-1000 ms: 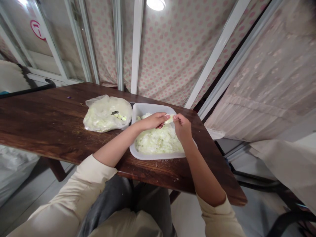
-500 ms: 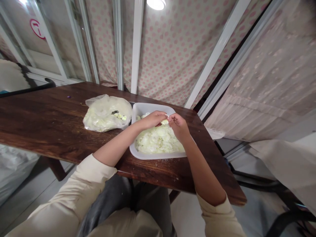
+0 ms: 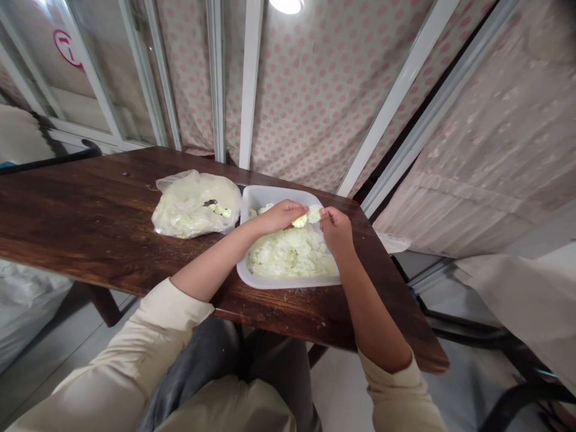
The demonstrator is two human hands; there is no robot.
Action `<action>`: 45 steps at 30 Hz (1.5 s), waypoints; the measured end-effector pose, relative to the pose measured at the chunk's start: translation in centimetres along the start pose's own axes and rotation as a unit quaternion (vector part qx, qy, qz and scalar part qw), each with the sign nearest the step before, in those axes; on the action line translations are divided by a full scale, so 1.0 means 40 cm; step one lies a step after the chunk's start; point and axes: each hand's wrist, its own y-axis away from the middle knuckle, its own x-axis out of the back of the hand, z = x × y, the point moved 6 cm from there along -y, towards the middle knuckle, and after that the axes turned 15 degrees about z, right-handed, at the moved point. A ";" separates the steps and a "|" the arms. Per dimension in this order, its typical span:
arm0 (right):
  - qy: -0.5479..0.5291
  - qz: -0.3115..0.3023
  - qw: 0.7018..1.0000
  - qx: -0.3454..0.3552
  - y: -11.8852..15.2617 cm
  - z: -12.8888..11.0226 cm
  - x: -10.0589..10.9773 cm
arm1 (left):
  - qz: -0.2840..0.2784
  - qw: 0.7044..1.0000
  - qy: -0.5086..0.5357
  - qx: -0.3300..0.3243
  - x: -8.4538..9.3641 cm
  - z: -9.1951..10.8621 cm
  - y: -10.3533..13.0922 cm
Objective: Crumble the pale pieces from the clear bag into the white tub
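Observation:
Over a white plastic tub (image 3: 288,284), my left hand (image 3: 281,217) is closed on a small pale yellow-green ruffled piece (image 3: 300,221), which looks thin and petal-like; its exact kind I cannot make out. My right hand (image 3: 335,228) pinches a whitish ruffled piece (image 3: 314,215) between thumb and fingertips, close beside the left one. Whether the two pieces are joined I cannot tell. Beneath both hands, a heap of similar pale ruffled pieces (image 3: 290,252) fills much of the tub. My wrists and fingers cover part of the heap.
To the tub's left lies a clear plastic bag (image 3: 193,204) bulging with similar pale pieces, torn or open on its right side. Both rest on a dark wooden table (image 3: 99,204). Dotted curtains (image 3: 306,96) and white frames stand behind it. Black chair parts (image 3: 477,336) are at the right.
My right hand has moved a little right, away from the left. More of the pale ruffled material now shows between the two hands. The tub and bag stay in place.

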 end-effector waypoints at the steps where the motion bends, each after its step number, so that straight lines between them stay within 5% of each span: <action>1: -0.007 -0.005 1.000 0.000 0.000 0.000 -0.002 | -0.001 1.000 -0.008 -0.001 0.000 0.002 0.001; 10: -0.089 -0.030 0.994 -0.060 0.004 0.025 -0.024 | -0.021 0.999 -0.040 -0.010 -0.001 -0.004 0.004; 17: -0.150 -0.065 0.984 -0.070 0.014 -0.002 -0.032 | -0.172 0.985 -0.035 -0.002 -0.040 0.018 0.040; 20: -0.150 -0.081 0.983 -0.064 0.016 -0.008 -0.035 | -0.159 0.987 -0.003 -0.021 -0.037 0.037 0.041; 26: -0.080 0.000 0.995 -0.052 0.001 0.013 -0.011 | -0.123 0.992 0.001 0.008 -0.028 0.008 0.027; 33: -0.127 -0.099 0.987 -0.023 0.015 -0.030 -0.032 | -0.121 0.992 -0.040 0.016 -0.024 0.025 0.040; 45: -0.044 -0.038 0.998 0.002 0.009 -0.025 -0.011 | -0.121 0.992 -0.036 0.029 -0.026 0.014 0.038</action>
